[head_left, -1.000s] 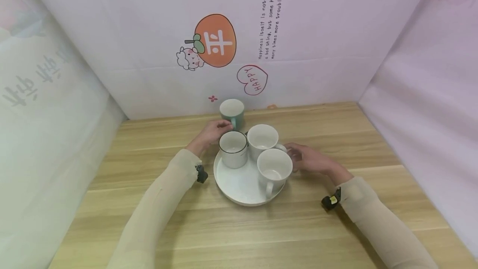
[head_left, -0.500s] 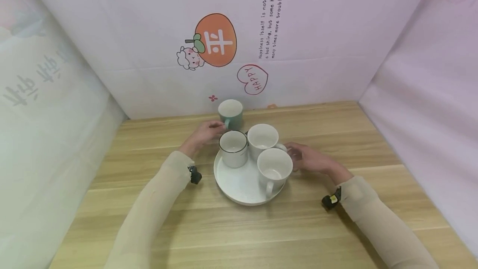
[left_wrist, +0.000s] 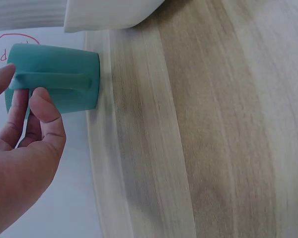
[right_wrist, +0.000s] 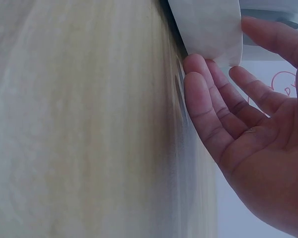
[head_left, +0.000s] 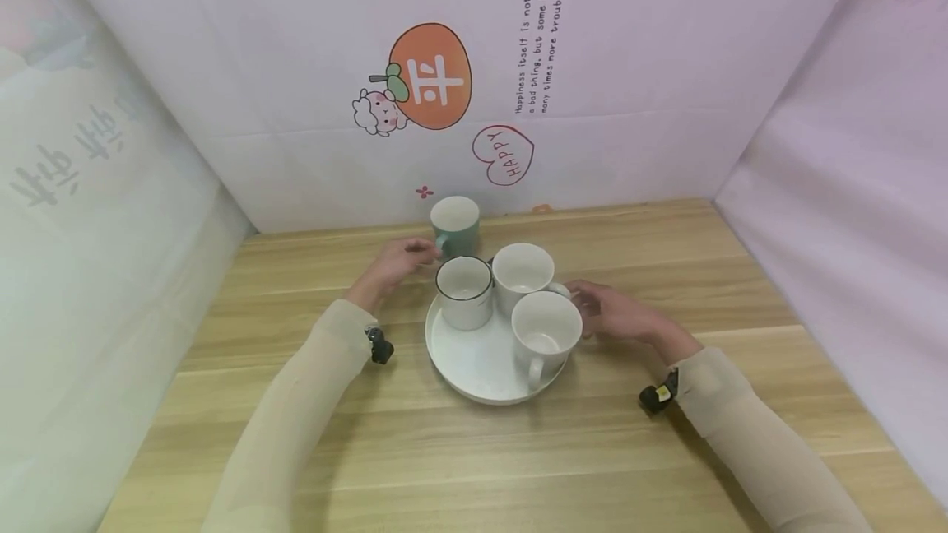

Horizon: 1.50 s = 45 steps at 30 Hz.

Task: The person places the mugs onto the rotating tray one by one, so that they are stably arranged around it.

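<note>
A teal mug (head_left: 457, 235) with a pale inside stands at the back of the table, its handle toward my left hand (head_left: 403, 257). In the left wrist view, thumb and fingers pinch the handle (left_wrist: 54, 80). Just in front is a round white tray (head_left: 474, 377) with a raised rim, bearing three mugs: a black-rimmed white mug (head_left: 465, 307), a white mug (head_left: 522, 270) behind, and another white mug (head_left: 544, 336) at the front right. My right hand (head_left: 615, 315) rests at the tray's right side, fingers fairly straight, fingertips against its white wall (right_wrist: 208, 29) in the right wrist view.
The wooden table (head_left: 444, 467) meets a white printed backdrop (head_left: 615, 138) right behind the teal mug. White cloth walls (head_left: 852, 212) rise at both sides. The black-rimmed mug stands close in front of the teal one.
My left hand has drawn a little to the left, and the teal mug has turned with its handle swinging left. The right hand, tray and other mugs stay put.
</note>
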### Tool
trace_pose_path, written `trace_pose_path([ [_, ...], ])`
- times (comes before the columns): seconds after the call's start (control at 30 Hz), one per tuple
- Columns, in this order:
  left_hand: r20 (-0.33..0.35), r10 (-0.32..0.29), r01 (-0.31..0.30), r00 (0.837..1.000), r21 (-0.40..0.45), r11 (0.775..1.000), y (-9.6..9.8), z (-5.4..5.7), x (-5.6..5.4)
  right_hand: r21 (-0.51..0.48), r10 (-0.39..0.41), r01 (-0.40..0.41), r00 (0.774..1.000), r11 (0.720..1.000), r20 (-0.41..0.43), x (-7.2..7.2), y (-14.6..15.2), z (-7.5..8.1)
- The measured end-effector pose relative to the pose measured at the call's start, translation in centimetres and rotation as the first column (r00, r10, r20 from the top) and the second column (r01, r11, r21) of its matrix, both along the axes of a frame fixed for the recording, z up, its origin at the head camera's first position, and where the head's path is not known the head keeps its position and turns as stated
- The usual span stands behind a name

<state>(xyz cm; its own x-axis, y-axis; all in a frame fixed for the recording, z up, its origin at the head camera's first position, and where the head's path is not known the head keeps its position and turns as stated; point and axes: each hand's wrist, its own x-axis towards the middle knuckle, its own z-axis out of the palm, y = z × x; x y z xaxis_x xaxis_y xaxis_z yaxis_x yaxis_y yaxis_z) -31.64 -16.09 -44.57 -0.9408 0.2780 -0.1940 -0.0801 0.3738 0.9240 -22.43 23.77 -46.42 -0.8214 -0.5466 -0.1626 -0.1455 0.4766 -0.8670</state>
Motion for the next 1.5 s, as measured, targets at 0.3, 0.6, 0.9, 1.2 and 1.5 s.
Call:
trace_pose_path([
  [0.3,-0.018,0.051,-0.051,0.999,-0.01,0.999,-0.1,0.0,-0.1,0.008,-0.008,0.008,1.0,1.0,0.0,0.0,0.0,0.0],
  [0.6,0.019,0.071,-0.071,0.997,0.02,0.997,-0.7,0.2,-0.3,0.015,-0.014,0.014,1.0,1.0,0.005,0.1,0.1,-0.1],
  [0.9,0.085,0.101,-0.115,0.991,0.181,0.977,0.2,0.6,-0.5,0.033,-0.025,0.024,1.0,0.999,0.008,0.1,0.0,0.0],
  [1.2,0.082,0.128,-0.14,0.988,0.163,0.977,0.7,0.9,-0.4,0.022,-0.022,0.022,1.0,1.0,0.008,0.1,0.0,-0.1],
  [1.5,0.035,0.132,-0.136,0.991,0.12,0.983,0.8,1.0,-0.4,0.007,-0.017,0.017,1.0,1.0,0.017,0.1,0.1,-0.2],
])
